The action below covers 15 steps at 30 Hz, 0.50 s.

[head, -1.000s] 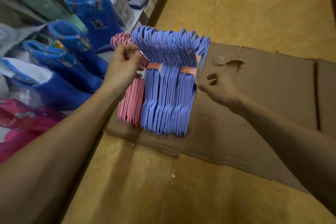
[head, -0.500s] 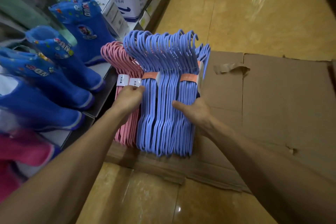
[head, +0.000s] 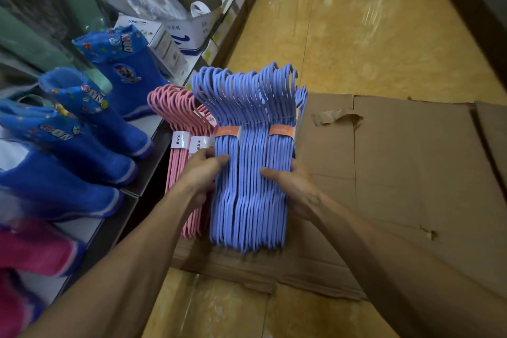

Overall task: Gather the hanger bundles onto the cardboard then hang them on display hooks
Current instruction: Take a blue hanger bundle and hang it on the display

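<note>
Blue hanger bundles [head: 248, 173] with orange paper bands stand stacked together over the left end of the flattened cardboard [head: 411, 173], hooks pointing away from me. Pink hanger bundles [head: 181, 151] with white labels sit against their left side. My left hand [head: 201, 170] grips the stack from the left, thumb across the front of the blue hangers, fingers hidden between pink and blue. My right hand [head: 290, 186] grips the right side of the blue stack, thumb on its front. No display hooks are in view.
A low shelf [head: 145, 173] on the left carries blue rubber boots [head: 90, 123], pink boots [head: 33, 250] and white boxes [head: 189, 33]. Yellow tiled floor [head: 370, 35] lies beyond and in front of the cardboard. A torn tape strip [head: 337, 115] sticks up from the cardboard.
My left hand dropped from the pink hooks to the stack's middle. My right hand, free a second ago, closed on the blue bundles' right side. Both hands now squeeze the bundles together.
</note>
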Tool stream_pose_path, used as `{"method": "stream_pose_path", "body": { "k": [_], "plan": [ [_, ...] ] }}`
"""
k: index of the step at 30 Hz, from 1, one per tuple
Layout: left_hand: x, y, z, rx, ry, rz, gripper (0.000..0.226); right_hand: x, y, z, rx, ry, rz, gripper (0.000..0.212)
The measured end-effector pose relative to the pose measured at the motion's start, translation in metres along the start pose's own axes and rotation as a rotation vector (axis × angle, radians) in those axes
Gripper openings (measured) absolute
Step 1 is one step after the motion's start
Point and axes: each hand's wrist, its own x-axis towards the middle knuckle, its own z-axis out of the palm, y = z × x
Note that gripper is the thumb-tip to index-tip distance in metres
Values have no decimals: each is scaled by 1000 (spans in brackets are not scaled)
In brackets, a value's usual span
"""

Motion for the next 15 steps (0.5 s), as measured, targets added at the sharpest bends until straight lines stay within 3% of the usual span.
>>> {"method": "stream_pose_path", "body": {
  "k": [4,7,12,15],
  "plan": [
    [-6,6,8,-44,-67,10,6,-4,-5,-16,-72,35,-69,61],
    [-11,11,21,-81,-112,2,6,-7,-13,-37,-144,38,-121,57],
    [-21,17,47,-151,-182,-11,21,-8,-26,-76,-314,21,-190,74],
    [-26,16,64,-229,-217,-7,22,-8,-34,-96,-388,-18,-224,72]
  ]
}}
